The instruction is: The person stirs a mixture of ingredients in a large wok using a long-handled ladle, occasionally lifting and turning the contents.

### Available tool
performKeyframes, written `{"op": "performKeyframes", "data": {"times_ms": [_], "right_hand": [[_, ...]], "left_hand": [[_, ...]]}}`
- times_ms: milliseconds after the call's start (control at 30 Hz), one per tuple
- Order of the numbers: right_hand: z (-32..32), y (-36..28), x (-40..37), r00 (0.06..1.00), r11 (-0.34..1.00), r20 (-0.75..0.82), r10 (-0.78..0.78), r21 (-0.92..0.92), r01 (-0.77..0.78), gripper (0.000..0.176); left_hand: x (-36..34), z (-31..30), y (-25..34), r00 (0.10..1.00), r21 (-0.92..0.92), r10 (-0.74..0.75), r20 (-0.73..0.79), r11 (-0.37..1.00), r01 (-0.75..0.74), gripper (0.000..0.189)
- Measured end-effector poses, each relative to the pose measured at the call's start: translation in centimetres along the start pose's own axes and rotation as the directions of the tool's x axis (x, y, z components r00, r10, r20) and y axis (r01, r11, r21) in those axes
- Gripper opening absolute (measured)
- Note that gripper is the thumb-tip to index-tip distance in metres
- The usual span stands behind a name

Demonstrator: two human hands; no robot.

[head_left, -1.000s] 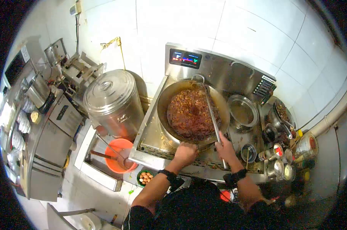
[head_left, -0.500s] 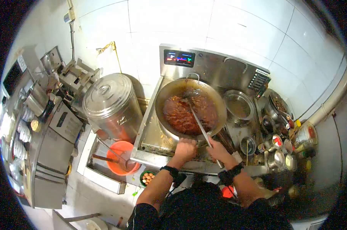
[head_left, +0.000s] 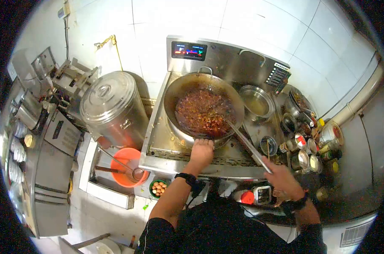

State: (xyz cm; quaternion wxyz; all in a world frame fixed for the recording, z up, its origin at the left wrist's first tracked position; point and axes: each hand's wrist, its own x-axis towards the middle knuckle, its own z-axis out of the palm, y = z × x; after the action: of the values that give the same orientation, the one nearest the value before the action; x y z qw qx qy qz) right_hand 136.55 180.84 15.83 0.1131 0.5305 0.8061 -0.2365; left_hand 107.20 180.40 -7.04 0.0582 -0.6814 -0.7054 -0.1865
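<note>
A large wok (head_left: 171, 91) sits on the steel stove, holding a dark red, oily mixture (head_left: 204, 111) with many small bits. My left hand (head_left: 202, 151) is closed on the wok's near handle, a dark piece of which shows above the fingers. My right hand (head_left: 282, 180), to the right and nearer to me, is wrapped round the end of a long metal utensil (head_left: 251, 148). The utensil slants up and left into the wok, and its head is hidden in the mixture.
A tall lidded steel pot (head_left: 124, 116) stands left of the stove (head_left: 158, 148). Below it are an orange basin (head_left: 126, 180) and a bowl of eggs (head_left: 159, 188). Right of the wok are a steel pot (head_left: 258, 103) and several seasoning containers (head_left: 301, 160).
My right hand has moved right and toward me with the utensil, whose lower end now enters the right part of the mixture. The mixture's surface looks more stirred up, and the view has shifted slightly.
</note>
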Motion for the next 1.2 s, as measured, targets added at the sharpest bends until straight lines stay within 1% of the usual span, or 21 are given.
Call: {"op": "performKeyframes", "data": {"times_ms": [33,100,167,233,333,433,467,567,667,700,733,767,800,867,933,967,1000,1033,1067,1133,1200], "right_hand": [[-0.8,0.3,-0.7,1.0,0.998,0.009,0.025,0.052,-0.025,0.064],[-2.3,3.8,-1.0,0.973,0.977,-0.1,-0.208,-0.074,0.202,0.065],[-3.7,4.4,-1.6,0.952,0.946,-0.105,-0.288,-0.183,0.266,0.065],[-6.2,3.6,-2.6,0.977,0.946,-0.038,-0.208,-0.26,0.191,0.064],[-6.6,3.1,-1.7,0.975,0.894,0.049,-0.215,-0.392,0.217,0.065],[-4.7,2.2,0.5,0.98,0.908,0.1,-0.169,-0.371,0.195,0.069],[-2.8,3.5,2.0,0.964,0.937,0.114,-0.241,-0.232,0.261,0.07],[1.9,2.4,6.2,0.974,0.934,0.045,-0.222,-0.276,0.226,0.066],[6.3,1.7,10.1,0.97,0.934,-0.031,-0.241,-0.28,0.223,0.064],[7.8,1.7,11.4,0.97,0.942,-0.053,-0.239,-0.253,0.219,0.065],[8.8,1.4,12.3,0.969,0.951,-0.072,-0.235,-0.224,0.214,0.065],[9.5,1.2,12.8,0.943,0.924,-0.13,-0.307,-0.279,0.262,0.067],[10.1,1.2,13.0,0.955,0.945,-0.122,-0.271,-0.224,0.239,0.067],[9.3,-0.6,12.3,0.974,0.974,-0.101,-0.201,-0.121,0.189,0.068],[7.6,-1.7,10.5,0.987,0.989,-0.069,-0.148,-0.01,0.148,0.068],[7.2,-1.9,10.2,0.992,0.992,-0.052,-0.119,0.045,0.121,0.068],[7.5,-1.2,10.5,0.988,0.99,-0.06,-0.139,0.027,0.141,0.068],[7.9,0.0,10.6,0.985,0.987,-0.067,-0.16,0.008,0.16,0.068],[8.1,0.9,10.7,0.981,0.984,-0.076,-0.18,-0.013,0.18,0.068],[6.7,0.9,9.7,0.99,0.988,-0.005,-0.141,-0.067,0.14,0.067],[6.4,1.8,9.4,0.99,0.986,0.025,-0.136,-0.096,0.138,0.067]], "left_hand": [[0.0,0.2,0.0,1.0,0.006,0.003,-0.007,1.0,-0.002,0.011],[0.2,0.3,-0.2,1.0,0.014,0.005,-0.019,1.0,-0.005,0.011],[0.3,0.4,-0.2,1.0,0.016,0.003,-0.024,1.0,-0.003,0.012],[0.5,0.6,-0.2,0.999,-0.003,-0.005,-0.035,1.0,0.005,0.014],[0.6,0.7,-0.4,0.995,-0.04,-0.004,-0.097,0.999,0.0,0.015],[0.5,0.4,-0.4,0.993,-0.048,0.012,-0.115,0.999,-0.018,0.015],[0.4,0.3,-0.5,0.994,-0.04,0.02,-0.111,0.999,-0.025,0.015],[0.5,0.6,-0.5,0.98,-0.039,0.01,-0.199,0.999,-0.018,0.016],[0.6,0.8,-0.6,0.977,-0.154,-0.012,-0.211,0.988,-0.021,0.016],[0.5,0.7,-0.5,0.981,-0.126,-0.016,-0.191,0.992,-0.009,0.017],[0.6,0.5,-0.6,0.979,-0.152,-0.017,-0.204,0.988,-0.015,0.017],[0.5,0.3,-0.6,0.977,-0.179,-0.019,-0.214,0.984,-0.02,0.018],[0.2,0.1,-0.5,0.975,-0.208,-0.024,-0.222,0.978,-0.023,0.018],[-0.6,-1.4,-0.8,0.919,-0.408,-0.027,-0.394,0.901,-0.149,0.016],[-3.5,-3.4,-2.2,0.928,-0.543,-0.119,-0.353,0.834,-0.099,0.013],[-6.9,-3.8,-3.5,0.955,-0.578,-0.195,-0.223,0.816,0.031,0.011],[-10.8,-1.1,-5.9,0.966,-0.422,-0.219,-0.14,0.895,0.141,0.005],[-13.7,0.7,-7.7,0.884,-0.56,-0.399,-0.242,0.802,0.208,0.012],[-17.1,2.7,-9.7,0.838,-0.548,-0.516,-0.176,0.759,0.352,0.012],[-24.8,8.3,-12.3,0.753,-0.368,-0.653,0.083,0.682,0.632,0.022],[-29.9,13.3,-12.1,0.673,-0.173,-0.665,0.323,0.658,0.733,0.035]]}}
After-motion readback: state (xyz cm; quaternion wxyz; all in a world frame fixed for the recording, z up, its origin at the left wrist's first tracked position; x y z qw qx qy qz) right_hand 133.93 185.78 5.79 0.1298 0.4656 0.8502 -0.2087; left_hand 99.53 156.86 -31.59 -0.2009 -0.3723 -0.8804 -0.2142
